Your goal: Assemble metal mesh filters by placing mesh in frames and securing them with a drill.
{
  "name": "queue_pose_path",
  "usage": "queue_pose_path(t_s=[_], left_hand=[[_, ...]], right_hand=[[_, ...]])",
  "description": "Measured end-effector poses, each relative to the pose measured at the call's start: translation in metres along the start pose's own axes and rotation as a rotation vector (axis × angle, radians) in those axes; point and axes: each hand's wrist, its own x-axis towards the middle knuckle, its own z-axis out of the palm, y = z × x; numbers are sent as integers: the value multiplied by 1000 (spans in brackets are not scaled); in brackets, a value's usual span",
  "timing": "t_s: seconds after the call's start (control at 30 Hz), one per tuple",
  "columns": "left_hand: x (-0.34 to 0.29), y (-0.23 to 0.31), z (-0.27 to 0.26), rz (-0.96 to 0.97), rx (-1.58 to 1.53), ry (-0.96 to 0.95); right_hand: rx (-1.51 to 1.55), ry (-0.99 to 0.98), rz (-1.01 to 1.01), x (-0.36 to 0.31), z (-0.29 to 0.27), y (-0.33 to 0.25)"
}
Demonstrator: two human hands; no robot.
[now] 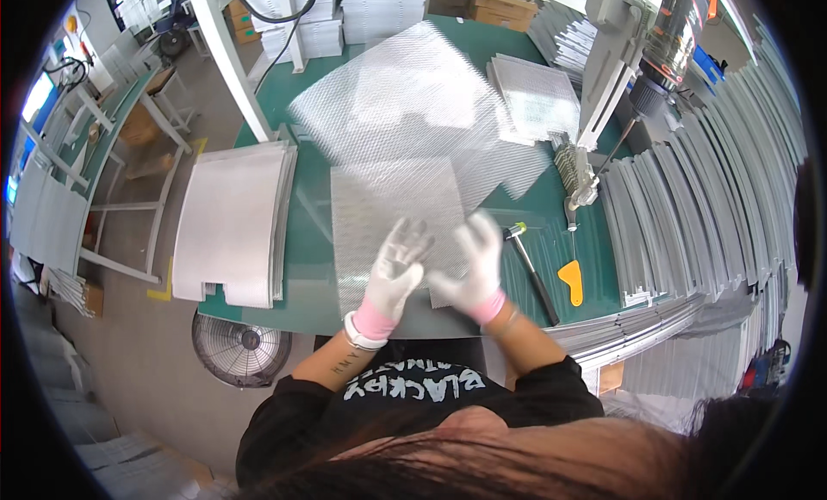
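Note:
Both my hands wear white gloves with pink cuffs and hover over a silver mesh sheet near the table's front edge. My left hand has its fingers apart and palm turned partly up, holding nothing. To its right, my right hand is smeared by motion; thumb and fingers stand apart with nothing visible between them. Whether either hand touches the sheet I cannot tell. Larger silver mesh sheets lie overlapping behind it, turned at an angle. A hammer with a black handle rests right of my right hand.
A yellow flat tool lies beyond the hammer on the green table. Light panels are stacked at the left edge, grey frames in rows at the right. A power driver hangs at upper right. A floor fan stands lower left.

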Motion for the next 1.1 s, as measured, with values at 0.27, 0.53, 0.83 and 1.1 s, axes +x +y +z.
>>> queue_pose_path(t_s=[0.27,0.53,0.83,1.1], left_hand=[[-26,44,-83,66,417,229],[-25,38,-84,212,1693,113],[-21,24,-100,28,1983,120],[-17,24,-103,-5,1953,105]], right_hand=[[-258,-84,336,2,-58,-4],[-38,-334,561,-27,-36,14],[-129,-368,543,-58,-5,34],[-106,-457,620,-46,-10,36]])
